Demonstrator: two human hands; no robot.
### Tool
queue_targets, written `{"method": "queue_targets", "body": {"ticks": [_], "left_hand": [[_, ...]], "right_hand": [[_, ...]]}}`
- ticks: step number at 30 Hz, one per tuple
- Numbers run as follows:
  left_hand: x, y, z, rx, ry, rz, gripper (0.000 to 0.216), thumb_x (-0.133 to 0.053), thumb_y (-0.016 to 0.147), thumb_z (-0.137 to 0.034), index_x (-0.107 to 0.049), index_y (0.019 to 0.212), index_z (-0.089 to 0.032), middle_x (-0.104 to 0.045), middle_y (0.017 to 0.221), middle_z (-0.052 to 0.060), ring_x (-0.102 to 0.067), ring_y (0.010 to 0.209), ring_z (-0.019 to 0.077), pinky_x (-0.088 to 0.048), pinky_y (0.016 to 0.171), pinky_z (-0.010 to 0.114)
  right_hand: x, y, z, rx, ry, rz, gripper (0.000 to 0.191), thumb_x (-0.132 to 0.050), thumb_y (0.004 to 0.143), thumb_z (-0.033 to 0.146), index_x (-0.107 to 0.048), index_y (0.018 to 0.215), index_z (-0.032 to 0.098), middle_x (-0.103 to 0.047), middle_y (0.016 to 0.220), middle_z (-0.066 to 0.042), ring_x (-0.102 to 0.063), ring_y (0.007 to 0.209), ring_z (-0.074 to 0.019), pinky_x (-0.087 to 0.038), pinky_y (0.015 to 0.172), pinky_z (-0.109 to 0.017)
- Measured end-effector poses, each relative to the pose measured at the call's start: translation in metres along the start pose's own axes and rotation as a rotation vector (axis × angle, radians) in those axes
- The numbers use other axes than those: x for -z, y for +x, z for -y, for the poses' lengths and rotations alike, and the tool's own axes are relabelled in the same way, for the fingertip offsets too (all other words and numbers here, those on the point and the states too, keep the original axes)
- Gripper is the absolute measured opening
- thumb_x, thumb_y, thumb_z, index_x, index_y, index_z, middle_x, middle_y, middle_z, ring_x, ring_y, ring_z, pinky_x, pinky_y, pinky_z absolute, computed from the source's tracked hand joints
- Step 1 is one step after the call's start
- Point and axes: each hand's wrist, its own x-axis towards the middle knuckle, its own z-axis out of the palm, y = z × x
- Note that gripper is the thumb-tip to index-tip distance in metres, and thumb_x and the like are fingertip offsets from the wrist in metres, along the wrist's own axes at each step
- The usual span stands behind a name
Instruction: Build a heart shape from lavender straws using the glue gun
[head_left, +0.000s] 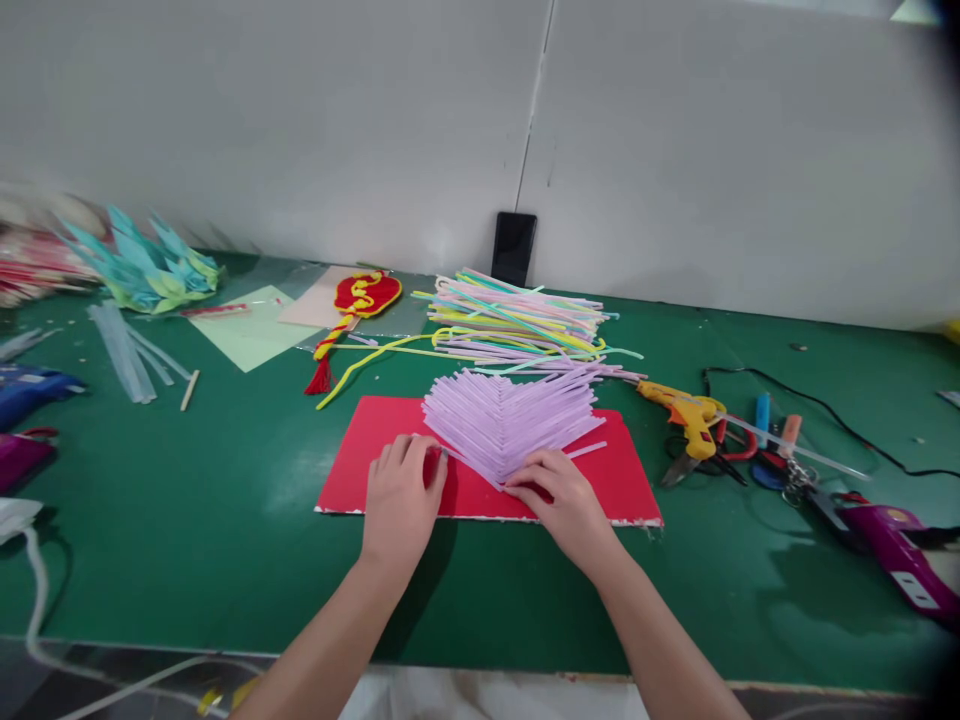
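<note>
A red board lies on the green table, with lilac pipe cleaners laid on it in a slanted, leaf-like V pattern that meets along a middle seam. At the pattern's lower left edge, my left hand pinches a lilac pipe cleaner near its outer end. My right hand has its thumb and forefinger closed at the pattern's bottom point, on the lower end of a lilac strand. One loose lilac piece lies on the board's right side.
Behind the board lies a pile of coloured pipe cleaners, with a phone against the wall. Glue gun and scissors lie to the right, near a purple tool. A red tasselled ornament and teal paper craft are leftward.
</note>
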Motion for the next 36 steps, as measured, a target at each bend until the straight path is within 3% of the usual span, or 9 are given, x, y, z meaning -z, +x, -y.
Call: {"method": "queue_targets", "body": {"ticks": [9,19,36], "left_hand": [[-0.0007,0.0008,-0.0022,0.004,0.01,-0.012,0.014,-0.048,0.088,-0.028,-0.055,0.097,-0.019,-0.058,0.102,0.009,-0.054,0.093,0.0271,-0.044,0.08,0.042],[-0.0078,-0.0002,0.0014,-0.008,-0.042,-0.009,0.029,-0.053,0.087,-0.034,-0.052,0.111,-0.019,-0.054,0.121,0.011,-0.05,0.113,0.0292,-0.041,0.093,0.046],[-0.0076,0.0,0.0022,-0.027,-0.039,-0.009,0.027,-0.052,0.088,-0.032,-0.051,0.112,-0.02,-0.055,0.121,0.011,-0.051,0.113,0.0294,-0.042,0.093,0.047]], "right_hand": [[-0.0022,0.0013,-0.0025,-0.04,0.04,-0.019,0.014,-0.063,0.083,0.023,-0.067,0.096,0.025,-0.064,0.09,-0.004,-0.06,0.089,-0.0195,-0.049,0.08,-0.033],[-0.0039,0.0007,-0.0068,-0.059,0.056,-0.002,0.014,-0.063,0.083,0.024,-0.068,0.095,0.025,-0.064,0.09,-0.004,-0.06,0.09,-0.0197,-0.049,0.082,-0.033],[-0.002,0.0006,-0.0019,-0.032,0.036,0.008,0.007,-0.065,0.081,0.023,-0.066,0.088,0.024,-0.063,0.087,-0.003,-0.058,0.088,-0.0195,-0.048,0.079,-0.032]]}}
